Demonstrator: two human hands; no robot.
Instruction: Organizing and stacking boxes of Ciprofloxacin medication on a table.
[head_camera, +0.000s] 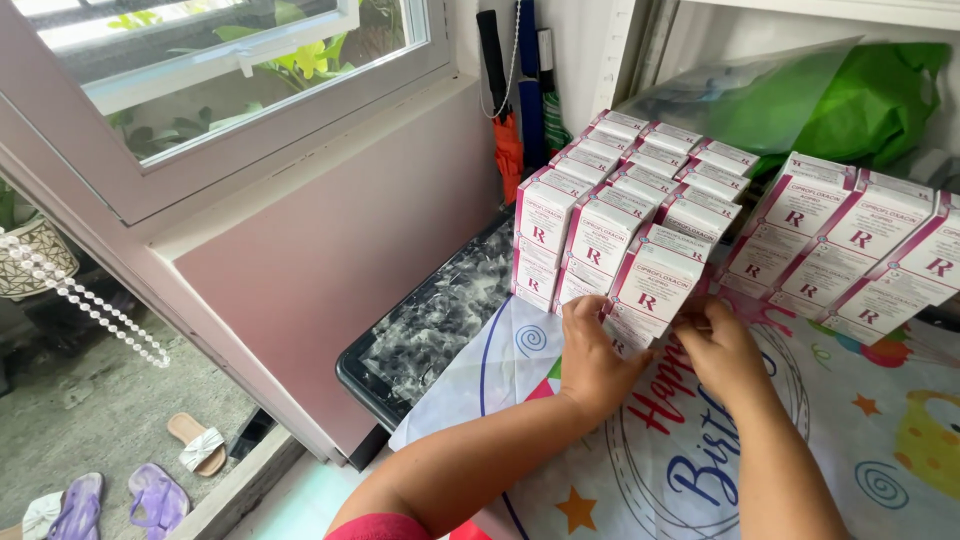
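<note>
A: What are they working on, and where?

B: A table (880, 440) under a printed party cloth, white with stars, swirls and big red and blue lettering. At its left end a dark tray (430, 330) with a marbled black-and-white face sticks out from under the cloth. The table stands against a pale pink wall below a white-framed window (230, 90) with green leaves outside. Lower left, a doorway opens onto bare ground.

A: How many boxes?

B: Two groups. The left block of boxes (625, 190) shows three columns running back, about four or five deep and stacked two high; I cannot count the rear ones exactly. The right group (850, 250) shows three across, also two high, leaning back.

A: What do they look like?

B: Small upright cartons, white with magenta edges, a magenta band on top and a red letter mark on each front.

A: And the hands?

B: The left hand (590, 350) and the right hand (725, 350) both close on the bottom front box (650, 285) at the right corner of the left block, fingers curled at its lower edge.

A: Anything else around?

B: A green plastic bag (860, 100) behind the boxes, folded umbrellas (515, 90) hanging in the corner, a string of clear beads (90, 300) at the doorway, and three sandals (150, 480) on the ground outside.
</note>
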